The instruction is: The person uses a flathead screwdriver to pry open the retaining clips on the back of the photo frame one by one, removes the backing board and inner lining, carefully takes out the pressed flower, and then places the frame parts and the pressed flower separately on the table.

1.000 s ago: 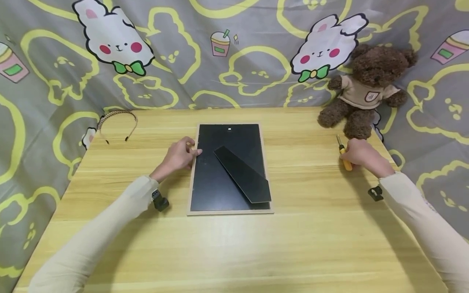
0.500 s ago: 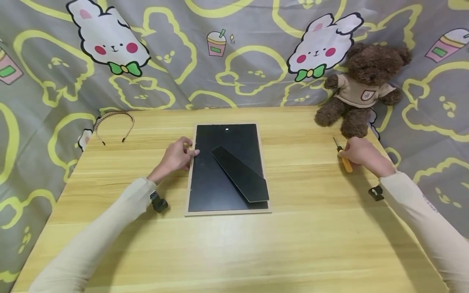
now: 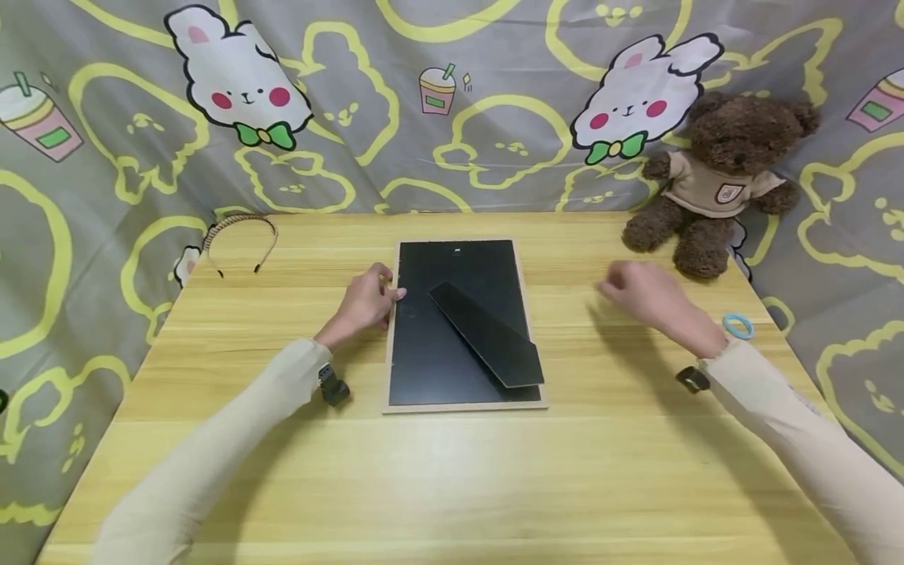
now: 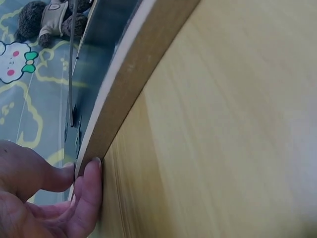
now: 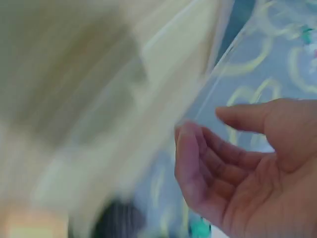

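A wooden picture frame (image 3: 391, 353) lies face down mid-table, its black back (image 3: 424, 361) up and its black stand (image 3: 487, 333) slanting across. My left hand (image 3: 362, 304) pinches its left edge; in the left wrist view the thumb and fingers of that hand (image 4: 37, 186) grip the wooden rim (image 4: 124, 74). Over the table to the right of the frame is my right hand (image 3: 653, 302), slightly blurred. The right wrist view shows this hand (image 5: 252, 191) holding nothing, its fingers loosely curled and the thumb apart. No screwdriver can be seen.
A light blue ring (image 3: 738, 316) lies on the table beyond my right wrist. At the back right sits a brown teddy bear (image 3: 713, 192) in a beige shirt. A headband (image 3: 243, 218) rests at the back left, near the patterned curtain (image 3: 395, 157).
My right hand has let go of the yellow-handled screwdriver and moved left, uncovering the blue ring. My left hand keeps its grip on the frame. The head view has shifted slightly.
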`<state>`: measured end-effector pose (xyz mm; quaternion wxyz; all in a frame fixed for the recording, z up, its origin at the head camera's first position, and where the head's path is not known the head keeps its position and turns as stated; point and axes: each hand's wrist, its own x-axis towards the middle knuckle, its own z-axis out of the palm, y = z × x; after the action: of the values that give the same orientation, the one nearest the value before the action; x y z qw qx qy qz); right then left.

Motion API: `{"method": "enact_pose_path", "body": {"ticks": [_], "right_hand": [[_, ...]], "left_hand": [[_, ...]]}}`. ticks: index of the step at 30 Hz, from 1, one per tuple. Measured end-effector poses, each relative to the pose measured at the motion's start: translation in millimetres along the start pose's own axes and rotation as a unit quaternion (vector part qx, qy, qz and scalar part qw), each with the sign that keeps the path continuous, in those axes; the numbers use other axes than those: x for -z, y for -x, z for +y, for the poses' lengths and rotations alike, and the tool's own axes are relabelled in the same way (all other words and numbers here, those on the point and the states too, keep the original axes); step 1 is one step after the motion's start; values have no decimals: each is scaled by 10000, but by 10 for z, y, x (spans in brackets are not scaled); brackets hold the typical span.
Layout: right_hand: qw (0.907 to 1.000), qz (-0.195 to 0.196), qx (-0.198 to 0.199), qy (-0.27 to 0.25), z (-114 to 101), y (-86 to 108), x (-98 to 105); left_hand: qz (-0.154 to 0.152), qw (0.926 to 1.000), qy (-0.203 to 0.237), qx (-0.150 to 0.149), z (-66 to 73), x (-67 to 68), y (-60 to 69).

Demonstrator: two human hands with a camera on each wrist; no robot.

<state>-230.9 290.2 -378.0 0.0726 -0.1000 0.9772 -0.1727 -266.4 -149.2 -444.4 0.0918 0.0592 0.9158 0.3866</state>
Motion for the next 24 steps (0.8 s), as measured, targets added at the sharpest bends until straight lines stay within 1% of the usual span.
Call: {"method": "enact_pose_path", "body": {"ticks": [1, 2, 4, 6, 8, 12, 13, 16, 19, 22, 24], "right_hand": [[9987, -307, 73, -401, -91, -51, -35], [9946, -647, 104, -807, -164, -105, -74], [9797, -1184, 35, -1617, -266, -203, -152], [9643, -1508, -14, -2175, -307, -287, -217], [9522, -1735, -61, -2515, -302, -362, -269], [9381, -2080, -196, -2764, -194, -455, -292], [9366, -2127, -229, -2777, -149, -470, -287], [9344, -2224, -236, -2773, -3, -486, -235], [9333, -2310, -188, -2744, 114, -484, -181], [9300, -2371, -194, -2800, 186, -470, -151], [9315, -2332, -166, -2787, 219, -459, -146]], "left_hand": [[8, 10000, 8, -27, 20, -27, -23], [14, 10000, 10, -55, 38, -54, -48], [39, 9999, 2, -94, 86, -111, -96], [34, 9999, 0, -129, 138, -177, -156], [34, 9999, 37, -146, 202, -254, -211], [37, 9997, 172, -153, 339, -410, -304], [43, 9997, 206, -155, 372, -441, -326], [100, 9994, 288, -138, 467, -523, -397], [150, 9991, 402, -25, 567, -610, -465], [163, 9981, 595, 74, 673, -722, -525], [152, 9975, 678, 93, 743, -799, -562]]}}
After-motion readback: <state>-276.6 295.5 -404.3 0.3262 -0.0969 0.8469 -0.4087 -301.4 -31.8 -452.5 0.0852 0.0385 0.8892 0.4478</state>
